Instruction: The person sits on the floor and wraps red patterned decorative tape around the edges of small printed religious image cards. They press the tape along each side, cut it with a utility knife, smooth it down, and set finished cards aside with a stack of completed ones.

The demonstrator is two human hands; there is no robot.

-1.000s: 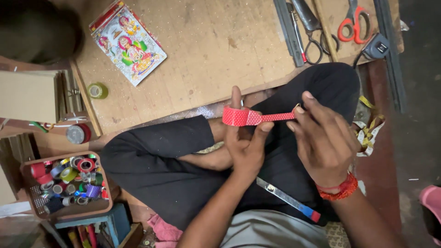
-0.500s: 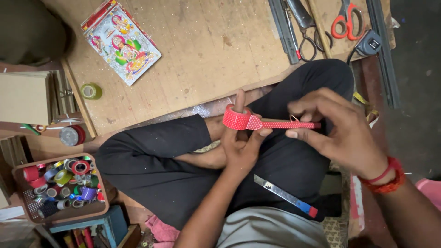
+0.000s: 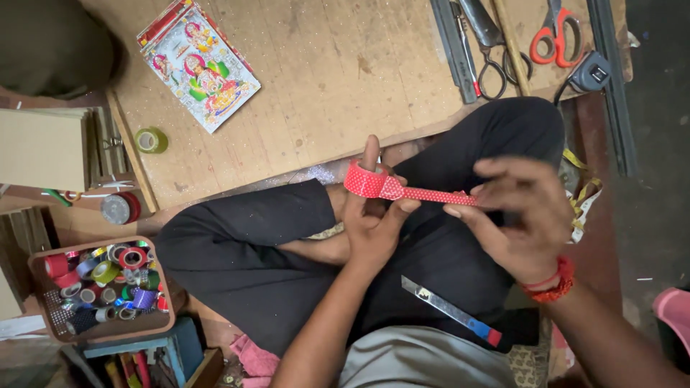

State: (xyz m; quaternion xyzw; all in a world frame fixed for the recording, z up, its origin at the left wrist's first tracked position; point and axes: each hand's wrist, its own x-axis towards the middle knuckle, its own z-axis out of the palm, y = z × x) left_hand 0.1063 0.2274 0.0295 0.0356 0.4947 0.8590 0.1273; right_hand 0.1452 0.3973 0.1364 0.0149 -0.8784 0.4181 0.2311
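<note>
A wide wooden tabletop (image 3: pixel 323 93) fills the upper part of the view, and the person's crossed legs in black trousers (image 3: pixel 287 251) are folded just below its edge. Since the earlier frames the view has drifted slightly, and the right hand (image 3: pixel 521 223) has been drawn farther to the right, so that a longer strip of tape (image 3: pixel 435 195) is now stretched out from the roll.

The roll of red dotted tape (image 3: pixel 365 179) is held over the lap, slipped onto the raised index finger of the left hand (image 3: pixel 374 223), whose grip is curled around it with the thumb pressed near the place where the strip leaves the roll. The free end of the strip is pinched in the right hand's grip, between thumb and fingertips; a red thread bracelet (image 3: pixel 550 280) is worn on that wrist.

A utility knife (image 3: pixel 449 310) with a blue and red handle lies on the lap, below the hands. On the tabletop a colourful printed picture card (image 3: pixel 201 68) lies at the upper left, with a small green tape roll (image 3: pixel 151 140) near it. At the upper right, red-handled scissors (image 3: pixel 553 36) and black-handled scissors (image 3: pixel 489 61) are seen beside metal rulers (image 3: pixel 453 47). A tray of many coloured tape rolls (image 3: pixel 104 287) stands at the lower left, on the floor side.
</note>
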